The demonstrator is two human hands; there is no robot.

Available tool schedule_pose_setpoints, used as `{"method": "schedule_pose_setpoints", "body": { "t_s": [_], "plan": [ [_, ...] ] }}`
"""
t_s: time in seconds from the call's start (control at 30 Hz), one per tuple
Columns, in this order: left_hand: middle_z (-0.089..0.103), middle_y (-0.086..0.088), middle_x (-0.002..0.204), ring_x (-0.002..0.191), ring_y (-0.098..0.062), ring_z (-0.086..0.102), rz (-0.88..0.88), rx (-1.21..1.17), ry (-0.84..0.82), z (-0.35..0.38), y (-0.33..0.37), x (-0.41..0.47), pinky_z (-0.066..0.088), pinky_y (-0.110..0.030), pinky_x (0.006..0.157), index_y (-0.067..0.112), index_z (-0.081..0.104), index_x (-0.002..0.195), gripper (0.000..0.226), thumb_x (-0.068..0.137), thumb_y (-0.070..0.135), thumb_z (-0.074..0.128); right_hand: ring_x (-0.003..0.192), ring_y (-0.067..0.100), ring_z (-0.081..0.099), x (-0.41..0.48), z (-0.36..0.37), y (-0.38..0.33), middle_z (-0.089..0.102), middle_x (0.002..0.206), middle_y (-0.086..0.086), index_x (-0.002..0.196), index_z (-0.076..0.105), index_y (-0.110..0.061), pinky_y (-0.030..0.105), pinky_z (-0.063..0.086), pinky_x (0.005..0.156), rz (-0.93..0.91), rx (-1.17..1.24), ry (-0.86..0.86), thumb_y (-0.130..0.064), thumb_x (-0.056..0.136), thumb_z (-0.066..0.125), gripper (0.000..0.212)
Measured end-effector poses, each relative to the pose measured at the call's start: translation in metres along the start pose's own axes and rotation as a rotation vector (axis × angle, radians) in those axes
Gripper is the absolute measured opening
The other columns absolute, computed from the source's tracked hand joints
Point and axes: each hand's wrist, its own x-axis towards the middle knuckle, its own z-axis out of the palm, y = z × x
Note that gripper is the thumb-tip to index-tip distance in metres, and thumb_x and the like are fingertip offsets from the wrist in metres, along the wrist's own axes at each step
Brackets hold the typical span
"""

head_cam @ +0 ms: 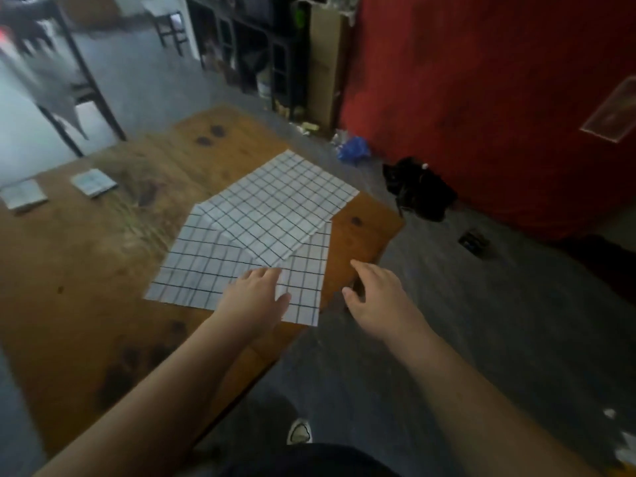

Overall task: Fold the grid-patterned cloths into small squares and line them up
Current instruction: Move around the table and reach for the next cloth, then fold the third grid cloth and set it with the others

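- Nearest us, our left grip (253, 297), a bare hand, lies open and flat on the lower white cloth with a dark grid (206, 266), by its front edge.
- Far left on the brown wooden tabletop (86, 270), a small folded grid square (24, 194) and its folded neighbour (93, 182) sit apart in a row.
- We see the lower cloth spread flat, with the upper white grid cloth (278, 208) overlapping its far part, askew.
- Our right grip (375, 297) hovers open, fingers spread, just beside the lower cloth's right edge. We judge we should slide the upper cloth clear first, then fold along grid lines.
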Motion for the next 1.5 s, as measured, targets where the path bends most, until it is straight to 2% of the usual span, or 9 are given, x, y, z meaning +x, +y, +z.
{"method": "schedule_pose_setpoints", "body": {
  "t_s": [0.17, 0.37, 0.6, 0.73, 0.8, 0.9, 1.1, 1.23, 1.5],
  "plan": [
    [0.039, 0.001, 0.159, 0.147, -0.020, 0.033, -0.103, -0.029, 0.023, -0.001, -0.015, 0.042, 0.033, -0.041, 0.118, 0.024, 0.032, 0.155, 0.060, 0.101, 0.045, 0.049, 0.149, 0.017, 0.023, 0.080, 0.011, -0.011, 0.033, 0.160, -0.005, 0.157, 0.027, -0.025, 0.039, 0.028, 0.118, -0.108, -0.038, -0.123, -0.046, 0.103, 0.044, 0.060],
    [0.033, 0.001, 0.162, 0.150, -0.021, 0.027, -0.224, -0.033, 0.020, 0.018, -0.027, 0.108, 0.028, -0.042, 0.122, 0.024, 0.032, 0.155, 0.058, 0.102, 0.042, 0.049, 0.147, 0.019, 0.025, 0.176, 0.047, -0.008, 0.033, 0.160, -0.003, 0.157, 0.025, -0.026, 0.043, 0.031, 0.116, -0.221, -0.065, -0.320, -0.044, 0.103, 0.043, 0.060],
    [0.018, -0.002, 0.168, 0.156, -0.024, 0.011, -0.390, -0.051, -0.089, 0.051, -0.042, 0.186, 0.020, -0.045, 0.125, 0.023, 0.025, 0.159, 0.062, 0.103, 0.035, 0.048, 0.147, 0.025, 0.026, 0.279, 0.085, 0.008, 0.033, 0.160, 0.003, 0.157, 0.025, -0.021, 0.044, 0.029, 0.118, -0.372, -0.190, -0.513, -0.044, 0.102, 0.042, 0.062],
    [0.007, -0.004, 0.170, 0.157, -0.025, -0.001, -0.438, -0.076, -0.127, 0.064, -0.058, 0.222, 0.012, -0.044, 0.127, 0.021, 0.019, 0.160, 0.065, 0.102, 0.029, 0.048, 0.147, 0.023, 0.025, 0.316, 0.107, 0.013, 0.032, 0.159, 0.004, 0.155, 0.027, -0.021, 0.043, 0.029, 0.118, -0.467, -0.233, -0.534, -0.041, 0.101, 0.043, 0.059],
    [0.005, -0.004, 0.170, 0.157, -0.024, -0.005, -0.446, -0.059, -0.128, 0.068, -0.067, 0.237, 0.010, -0.045, 0.127, 0.019, 0.017, 0.161, 0.066, 0.103, 0.029, 0.047, 0.146, 0.023, 0.026, 0.324, 0.119, 0.014, 0.032, 0.158, 0.004, 0.153, 0.030, -0.020, 0.044, 0.030, 0.118, -0.570, -0.242, -0.531, -0.040, 0.100, 0.045, 0.058],
    [0.007, -0.004, 0.170, 0.156, -0.028, -0.007, -0.485, -0.009, -0.184, 0.073, -0.075, 0.246, 0.006, -0.045, 0.127, 0.021, 0.018, 0.161, 0.064, 0.104, 0.036, 0.043, 0.148, 0.025, 0.023, 0.324, 0.134, 0.015, 0.029, 0.159, 0.006, 0.154, 0.027, -0.021, 0.043, 0.023, 0.121, -0.702, -0.303, -0.555, -0.037, 0.099, 0.046, 0.060],
    [0.020, -0.002, 0.167, 0.156, -0.031, 0.002, -0.493, -0.004, -0.216, 0.078, -0.071, 0.222, 0.003, -0.046, 0.125, 0.029, 0.029, 0.156, 0.055, 0.103, 0.035, 0.042, 0.153, 0.025, 0.011, 0.317, 0.145, 0.015, 0.017, 0.166, 0.005, 0.158, 0.018, -0.022, 0.057, 0.007, 0.124, -0.727, -0.424, -0.589, -0.039, 0.100, 0.041, 0.065],
    [0.024, -0.003, 0.166, 0.156, -0.031, 0.005, -0.479, 0.021, -0.197, 0.084, -0.064, 0.186, -0.002, -0.047, 0.125, 0.028, 0.030, 0.155, 0.053, 0.104, 0.035, 0.041, 0.152, 0.024, 0.017, 0.308, 0.145, 0.012, 0.024, 0.162, 0.004, 0.155, 0.022, -0.023, 0.059, 0.007, 0.123, -0.790, -0.481, -0.578, -0.036, 0.097, 0.044, 0.063],
    [0.029, -0.006, 0.163, 0.154, -0.031, 0.014, -0.543, -0.088, -0.199, 0.112, -0.052, 0.089, 0.006, -0.045, 0.125, 0.026, 0.036, 0.152, 0.052, 0.101, 0.035, 0.043, 0.150, 0.025, 0.019, 0.243, 0.164, -0.013, 0.029, 0.159, 0.004, 0.153, 0.028, -0.023, 0.057, 0.009, 0.124, -0.826, -0.498, -0.620, -0.032, 0.093, 0.051, 0.065]
  ]
}}
